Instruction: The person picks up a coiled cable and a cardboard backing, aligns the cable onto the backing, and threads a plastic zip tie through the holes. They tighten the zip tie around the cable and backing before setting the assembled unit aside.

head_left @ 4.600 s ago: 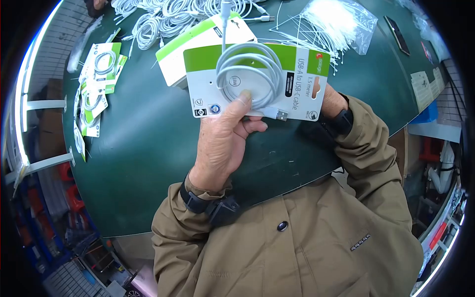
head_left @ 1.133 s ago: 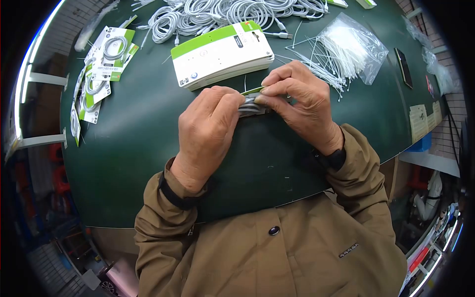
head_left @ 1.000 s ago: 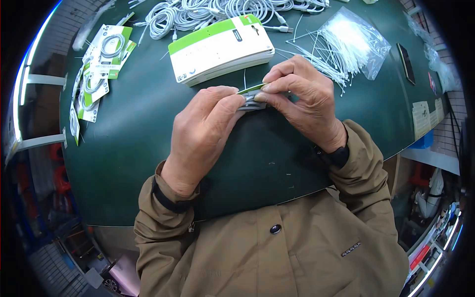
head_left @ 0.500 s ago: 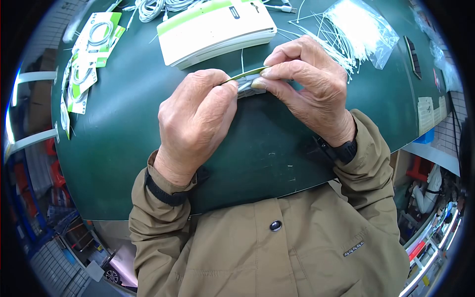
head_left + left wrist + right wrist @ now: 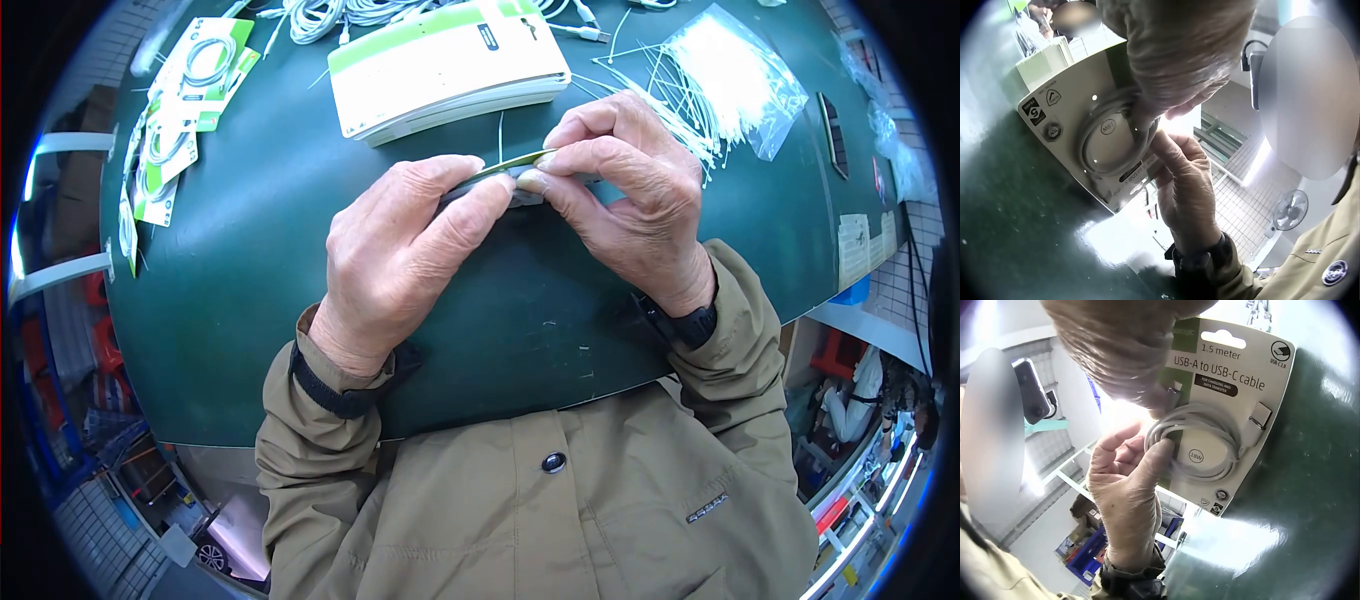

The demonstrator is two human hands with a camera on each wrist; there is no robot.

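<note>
Both hands hold a white-and-green packaging card (image 5: 1260, 369) with a coiled pale-grey USB cable (image 5: 1200, 419) on its printed face. In the head view the card is seen nearly edge-on, above the dark green table (image 5: 250, 330). My left hand (image 5: 400, 230) pinches one end, its thumb over the coil. At the opposite end, my right hand (image 5: 640, 185) pinches the card and cable between thumb and fingers. The thumbs are close together at the top edge. A thin white strand, like a cable tie's tail (image 5: 501, 135), sticks out behind the card. The USB-A plug (image 5: 1259, 419) lies flat against the card.
A stack of blank cards (image 5: 450, 75) stands just beyond the hands. Finished-looking carded cables (image 5: 185, 110) lie at left. Loose coiled cables (image 5: 320, 20) lie at the back. A plastic bag of white cable ties (image 5: 730, 80) spills at right, near a phone (image 5: 833, 135).
The card, earlier facing the head camera in the left hand, is now tipped edge-on with both hands pinching it. In the last half second the left thumb has moved right, nearer the right thumb.
</note>
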